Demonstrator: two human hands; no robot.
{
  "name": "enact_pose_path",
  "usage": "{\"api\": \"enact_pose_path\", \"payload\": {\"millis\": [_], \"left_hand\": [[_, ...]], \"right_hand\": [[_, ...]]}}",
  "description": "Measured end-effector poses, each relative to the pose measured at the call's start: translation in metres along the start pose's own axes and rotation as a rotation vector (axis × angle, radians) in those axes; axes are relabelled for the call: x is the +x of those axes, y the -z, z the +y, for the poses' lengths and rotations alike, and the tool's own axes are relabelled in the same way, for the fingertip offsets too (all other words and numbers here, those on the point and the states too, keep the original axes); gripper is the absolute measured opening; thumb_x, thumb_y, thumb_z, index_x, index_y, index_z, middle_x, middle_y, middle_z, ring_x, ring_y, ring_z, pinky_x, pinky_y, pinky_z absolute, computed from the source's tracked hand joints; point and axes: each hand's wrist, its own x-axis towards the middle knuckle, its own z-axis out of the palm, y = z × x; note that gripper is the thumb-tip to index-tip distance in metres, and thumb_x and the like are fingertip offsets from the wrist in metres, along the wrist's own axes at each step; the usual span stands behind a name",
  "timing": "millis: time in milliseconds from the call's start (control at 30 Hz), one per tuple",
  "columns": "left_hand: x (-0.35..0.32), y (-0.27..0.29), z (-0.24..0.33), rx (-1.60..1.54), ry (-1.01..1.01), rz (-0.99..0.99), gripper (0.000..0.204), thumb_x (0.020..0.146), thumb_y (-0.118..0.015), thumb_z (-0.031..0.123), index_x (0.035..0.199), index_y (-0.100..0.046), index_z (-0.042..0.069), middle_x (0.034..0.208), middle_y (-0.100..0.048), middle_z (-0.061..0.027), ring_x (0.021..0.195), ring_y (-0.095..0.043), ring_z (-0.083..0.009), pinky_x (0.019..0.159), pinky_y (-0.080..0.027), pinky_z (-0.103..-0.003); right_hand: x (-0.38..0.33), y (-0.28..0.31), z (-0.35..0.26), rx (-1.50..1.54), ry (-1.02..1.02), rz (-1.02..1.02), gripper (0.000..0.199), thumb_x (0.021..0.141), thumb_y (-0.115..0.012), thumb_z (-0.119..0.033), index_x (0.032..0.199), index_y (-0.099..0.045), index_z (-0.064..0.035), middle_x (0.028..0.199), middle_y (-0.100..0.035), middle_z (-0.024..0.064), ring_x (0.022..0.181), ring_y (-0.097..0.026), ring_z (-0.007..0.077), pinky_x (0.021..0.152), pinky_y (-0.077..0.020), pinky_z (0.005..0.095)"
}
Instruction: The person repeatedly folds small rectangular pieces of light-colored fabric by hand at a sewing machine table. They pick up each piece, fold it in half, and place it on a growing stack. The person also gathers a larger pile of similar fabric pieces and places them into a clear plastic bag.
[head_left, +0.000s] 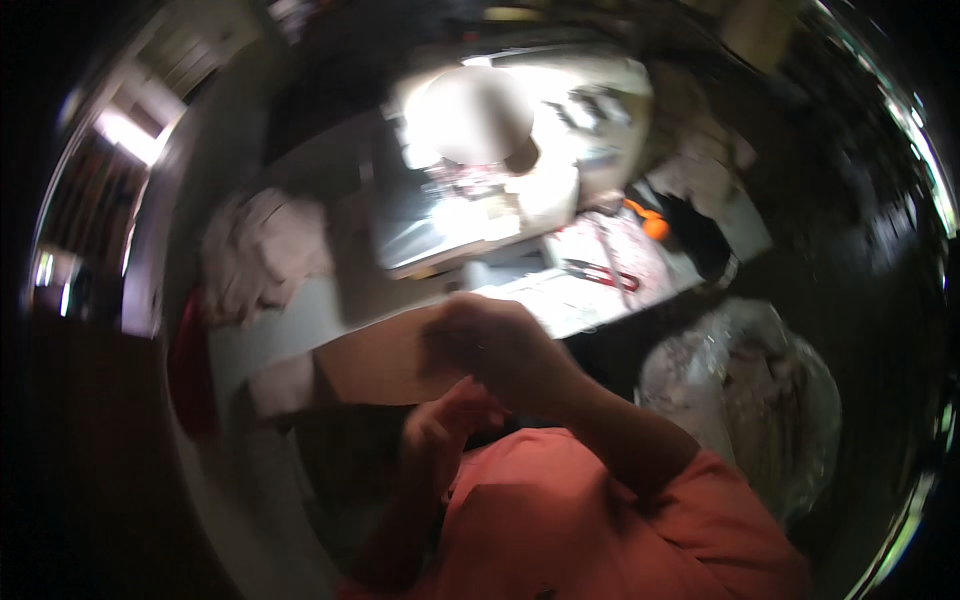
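Before the coral shirt (570,515): left hand (448,418) below right hand (505,350); blurred, cannot tell whether spread or pinching.
Tan panel (372,358): beside right hand.
Pale cloth (262,255): farther left, on tabletop (312,312).

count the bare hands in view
2: the person's bare right hand is near the picture's middle, above the coral-orange fabric shirt; the bare left hand is just below and left of the right one. Others may be hidden by blur or darkness.
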Motion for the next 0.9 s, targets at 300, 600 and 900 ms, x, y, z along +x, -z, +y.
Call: {"api": "enact_pose_path", "payload": {"millis": [300,600,900], "left_hand": [[-0.036,0.101,0.114,-0.149,-0.884,0.954,0.043,0.089,-0.036,0.025,0.125,-0.03,0.003,0.127,-0.036,-0.0108,0.12,-0.032,-0.0232,0.099,-0.026,-0.041],[0.045,-0.01,0.039,1.602,-0.502,0.201,0.08,0.075,-0.059,0.022,0.131,-0.007,-0.001,0.133,-0.02,-0.022,0.125,-0.015,-0.0367,0.1,-0.017,-0.043],[0.067,0.005,0.063,0.69,-0.053,0.132,0.044,0.081,-0.055,0.021,0.113,-0.043,-0.005,0.1,-0.056,-0.0132,0.089,-0.055,-0.0158,0.075,-0.043,-0.025]], "right_hand": [[-0.018,0.037,0.03,0.279,-0.297,0.264,0.019,0.081,-0.051,-0.012,0.09,-0.049,0.0052,0.072,-0.057,0.0079,0.059,-0.057,0.0126,0.054,-0.0486,0.0233],[0.0,0.006,0.03,0.451,-0.404,0.042,0.02,0.084,-0.049,-0.014,0.093,-0.054,0.0036,0.081,-0.058,0.0063,0.07,-0.057,0.0118,0.062,-0.0483,0.0237],[-0.009,0.018,0.025,0.223,-0.216,-0.12,0.016,0.081,-0.051,-0.004,0.095,-0.053,0.0025,0.084,-0.057,0.0053,0.075,-0.054,0.0089,0.068,-0.0449,0.0219]]}}
